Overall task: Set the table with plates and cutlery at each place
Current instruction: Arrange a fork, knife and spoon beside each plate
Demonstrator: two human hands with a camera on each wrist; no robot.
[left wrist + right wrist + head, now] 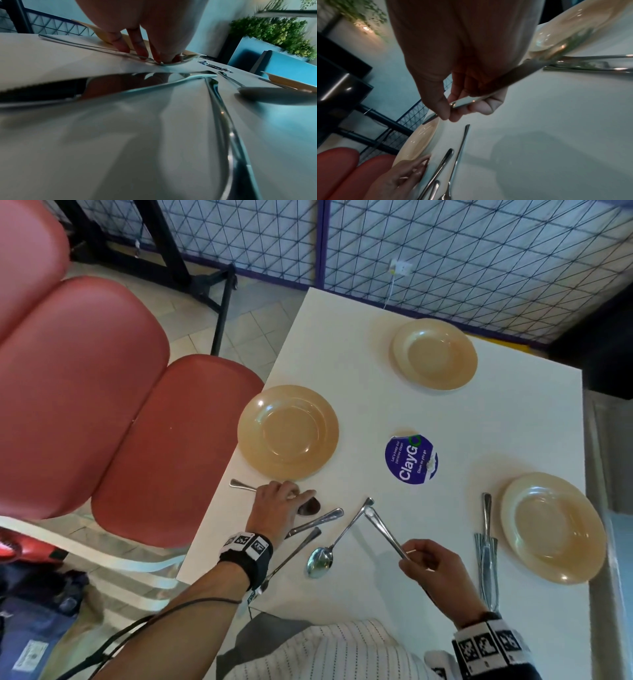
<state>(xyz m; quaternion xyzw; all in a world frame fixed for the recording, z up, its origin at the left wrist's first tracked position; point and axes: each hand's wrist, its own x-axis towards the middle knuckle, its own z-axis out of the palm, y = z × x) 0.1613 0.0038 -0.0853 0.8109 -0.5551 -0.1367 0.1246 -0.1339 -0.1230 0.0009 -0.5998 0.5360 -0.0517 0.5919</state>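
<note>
Three beige plates stand on the white table (pixel 376 412): a left plate (pixel 287 433), a far plate (pixel 435 354) and a right plate (pixel 551 525). Just below the left plate lies a spoon (pixel 310 506). My left hand (pixel 294 498) rests over it, fingertips and thumb pinching its neck (pixel 161 60). My right hand (pixel 411 554) holds a knife (pixel 383 530) above the table, handle end pointing away, blade under the palm (pixel 513 75). Between the hands lie another spoon (pixel 322 556), a knife (pixel 315 522) and a fork (pixel 294 553).
A set of cutlery (pixel 486 542) lies left of the right plate. A round blue sticker (pixel 411 458) marks the table's middle. Red padded seats (pixel 102 405) stand close along the table's left edge. A mesh fence (pixel 445 251) runs behind the table.
</note>
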